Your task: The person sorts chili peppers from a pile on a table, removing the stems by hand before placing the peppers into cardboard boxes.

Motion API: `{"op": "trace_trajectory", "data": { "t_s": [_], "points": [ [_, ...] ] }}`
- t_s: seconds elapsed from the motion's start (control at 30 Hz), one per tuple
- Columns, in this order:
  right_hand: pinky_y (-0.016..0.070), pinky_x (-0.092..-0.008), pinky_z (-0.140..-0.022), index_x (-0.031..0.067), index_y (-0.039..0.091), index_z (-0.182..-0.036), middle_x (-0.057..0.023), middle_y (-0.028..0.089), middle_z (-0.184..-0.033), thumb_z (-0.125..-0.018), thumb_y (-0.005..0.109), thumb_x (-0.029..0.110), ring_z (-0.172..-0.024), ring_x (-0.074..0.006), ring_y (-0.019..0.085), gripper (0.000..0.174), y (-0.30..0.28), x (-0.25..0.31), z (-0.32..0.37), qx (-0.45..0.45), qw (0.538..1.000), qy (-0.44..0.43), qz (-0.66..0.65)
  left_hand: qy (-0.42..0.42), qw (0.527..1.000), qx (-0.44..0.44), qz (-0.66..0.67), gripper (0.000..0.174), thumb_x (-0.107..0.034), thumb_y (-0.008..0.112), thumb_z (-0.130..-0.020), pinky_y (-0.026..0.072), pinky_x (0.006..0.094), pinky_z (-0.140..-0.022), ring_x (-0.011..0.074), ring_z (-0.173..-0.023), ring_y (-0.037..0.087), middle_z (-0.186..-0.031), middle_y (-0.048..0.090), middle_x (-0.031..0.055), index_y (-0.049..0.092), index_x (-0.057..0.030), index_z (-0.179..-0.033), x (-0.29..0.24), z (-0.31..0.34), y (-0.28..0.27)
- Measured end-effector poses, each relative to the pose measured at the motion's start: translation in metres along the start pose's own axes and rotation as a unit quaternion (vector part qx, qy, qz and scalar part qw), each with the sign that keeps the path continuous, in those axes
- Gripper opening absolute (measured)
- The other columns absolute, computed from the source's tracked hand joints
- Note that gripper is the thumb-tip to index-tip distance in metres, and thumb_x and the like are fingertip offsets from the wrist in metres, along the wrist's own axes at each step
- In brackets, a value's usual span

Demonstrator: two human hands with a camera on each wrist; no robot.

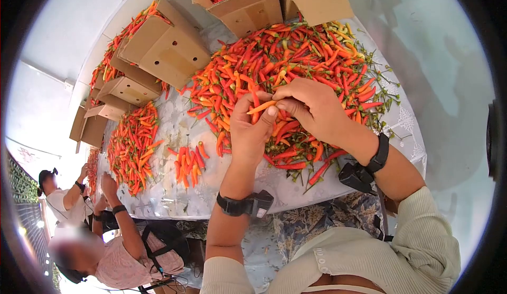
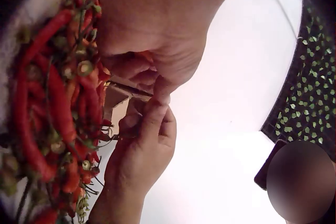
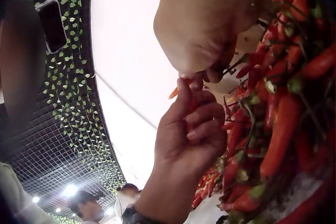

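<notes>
Over a large heap of red and orange chili peppers (image 1: 296, 51), both hands meet at one orange chili pepper (image 1: 262, 107). My left hand (image 1: 249, 130) pinches it between thumb and finger, and a red chili pepper (image 1: 256, 116) also lies within its curled fingers. At the pepper's other end, the fingertips of my right hand (image 1: 314, 109) pinch it, hiding its stem. In the right wrist view, the orange tip (image 3: 173, 94) sticks out beside the thumb of the left hand (image 3: 191, 129). The left wrist view shows the right hand (image 2: 142, 155) meeting the left, with the pepper hidden.
A small pile of chilies (image 1: 188, 163) lies left of the heap, and a larger pile (image 1: 134, 149) beyond it. Cardboard boxes (image 1: 171, 51) of chilies line the table's far side. Two other people (image 1: 124, 252) work at the left along the covered table (image 1: 174, 201).
</notes>
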State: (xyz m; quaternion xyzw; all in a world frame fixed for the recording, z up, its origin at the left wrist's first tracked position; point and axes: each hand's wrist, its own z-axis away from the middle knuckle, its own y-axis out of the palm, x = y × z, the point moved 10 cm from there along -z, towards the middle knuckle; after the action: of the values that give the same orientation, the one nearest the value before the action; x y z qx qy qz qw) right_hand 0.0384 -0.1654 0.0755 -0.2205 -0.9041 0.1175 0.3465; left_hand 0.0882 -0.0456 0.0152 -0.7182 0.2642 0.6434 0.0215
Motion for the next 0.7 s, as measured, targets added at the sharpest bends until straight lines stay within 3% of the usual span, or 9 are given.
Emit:
{"op": "trace_trajectory", "data": {
  "t_s": [0.17,0.27,0.7],
  "points": [
    [0.0474,-0.0389,-0.063,0.0054,0.061,-0.091,-0.0104,0.061,-0.082,-0.079,0.066,0.014,-0.073,-0.0292,0.060,0.016,-0.001,-0.009,0.001,-0.011,0.994,0.090,-0.054,0.027,0.998,-0.037,0.034,0.023,-0.006,0.063,-0.087,0.0328,0.0158,-0.041,0.0041,-0.054,0.048,-0.084,0.060,0.0025,0.054,-0.0045,-0.108,-0.001,0.000,-0.007],
    [0.0465,-0.0399,-0.062,0.0054,0.062,-0.087,-0.0103,0.061,-0.079,-0.080,0.066,0.019,-0.071,-0.0299,0.060,0.016,0.004,-0.016,0.003,0.040,0.995,0.088,0.039,0.034,0.996,-0.061,0.058,0.023,-0.006,0.063,-0.087,0.0332,0.0153,-0.042,0.0044,-0.056,0.050,-0.083,0.060,0.0027,0.054,-0.0047,-0.108,-0.003,0.001,-0.011],
    [0.0445,-0.0398,-0.060,0.0073,0.059,-0.078,-0.0072,0.057,-0.072,-0.080,0.062,0.018,-0.072,-0.0285,0.058,0.011,0.013,0.008,0.003,0.058,0.998,-0.024,0.016,-0.066,0.993,0.004,0.095,0.017,-0.015,0.058,-0.092,0.0315,0.0153,-0.043,0.0046,-0.058,0.049,-0.081,0.057,0.0015,0.054,-0.0044,-0.104,0.013,0.000,-0.007]
  ]
}}
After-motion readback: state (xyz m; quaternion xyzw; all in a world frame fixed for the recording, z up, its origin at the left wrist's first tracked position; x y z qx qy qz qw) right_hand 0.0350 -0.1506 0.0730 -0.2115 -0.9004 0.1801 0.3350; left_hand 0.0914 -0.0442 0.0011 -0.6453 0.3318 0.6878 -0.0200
